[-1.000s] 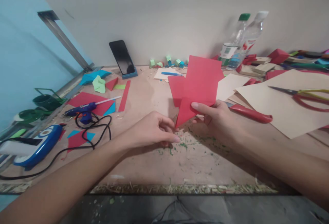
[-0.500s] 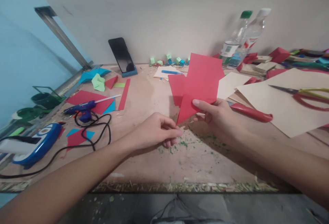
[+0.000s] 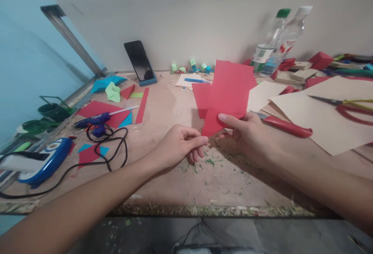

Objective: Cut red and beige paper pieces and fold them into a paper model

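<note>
Head view: right hand (image 3: 247, 135) grips folded red paper (image 3: 225, 94) near the red-handled knife (image 3: 284, 126) while left hand (image 3: 180, 147) pinches its lower corner, creasing a fold.

Both forearms bare, no sleeves; left hand (image 3: 177, 145), right hand (image 3: 247, 133) ungloved, nails short.

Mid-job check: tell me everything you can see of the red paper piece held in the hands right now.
The red paper piece looks like thin matte card or craft paper, plain red, partly folded: a broad rectangular flap stands up and back, a smaller flap juts to the left, and a triangular fold points down. It is held above the worktable, tilted upright. The right hand pinches its lower part, thumb across the front; the left hand pinches the bottom tip between its fingertips.
</note>
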Tool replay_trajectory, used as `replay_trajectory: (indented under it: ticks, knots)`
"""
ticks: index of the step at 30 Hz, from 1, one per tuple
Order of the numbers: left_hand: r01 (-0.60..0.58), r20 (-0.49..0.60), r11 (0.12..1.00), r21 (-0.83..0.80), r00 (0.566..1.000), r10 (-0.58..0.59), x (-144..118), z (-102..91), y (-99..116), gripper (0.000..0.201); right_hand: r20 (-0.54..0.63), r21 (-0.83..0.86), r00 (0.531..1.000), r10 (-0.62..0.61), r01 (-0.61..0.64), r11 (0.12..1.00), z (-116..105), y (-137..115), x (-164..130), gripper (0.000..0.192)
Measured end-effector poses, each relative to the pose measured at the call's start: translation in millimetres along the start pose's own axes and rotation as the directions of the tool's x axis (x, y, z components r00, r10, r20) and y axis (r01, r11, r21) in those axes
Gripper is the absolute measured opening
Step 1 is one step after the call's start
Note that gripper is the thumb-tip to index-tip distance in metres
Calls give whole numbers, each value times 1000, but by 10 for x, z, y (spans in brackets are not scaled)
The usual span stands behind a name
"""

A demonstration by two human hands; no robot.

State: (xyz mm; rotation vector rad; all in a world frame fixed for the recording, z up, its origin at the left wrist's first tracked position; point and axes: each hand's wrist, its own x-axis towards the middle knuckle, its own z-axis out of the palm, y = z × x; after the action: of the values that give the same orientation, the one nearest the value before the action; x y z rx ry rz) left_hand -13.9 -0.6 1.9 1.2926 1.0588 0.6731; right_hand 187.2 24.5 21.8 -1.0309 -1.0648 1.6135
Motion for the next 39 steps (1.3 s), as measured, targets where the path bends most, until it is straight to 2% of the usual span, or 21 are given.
replay_trajectory:
  ticks: [7,12,15,18,21,24,30,34,39]
  knots:
    - [18,16,999,-43,1000,-17,1,-25,7,28,-7,-4,999,-46,46,999,-16,23,22,24]
    - [45,66,998,-40,997,-42,-15,-64,29,26,-57,-33,998,-19,17,999,-4,-9,-4,21]
    - [70,102,997,-42,993,-65,-39,-94,59,26,-58,-60,997,-57,54,997,-5,-28,-19,22]
    - [78,131,997,0,988,-77,-65,-113,105,25,-45,-55,996,-77,75,996,-39,-50,1,19]
    - [104,160,992,76,980,-116,-72,-105,126,24,-104,-12,990,-98,97,995,-89,-102,50,20]
    - [98,139,993,60,985,-106,-60,-78,106,25,-144,5,985,-91,93,996,-111,-155,78,20]
    - [44,29,997,-61,999,-43,-58,-63,65,19,-67,28,995,-70,72,997,-61,-133,23,13]
    - [20,27,998,-61,999,-18,-70,-40,55,22,-52,11,998,-47,48,999,-61,-92,21,13]
    - [58,25,995,-80,998,-56,-77,25,80,22,-33,-3,999,-16,16,1000,-47,-99,16,16]
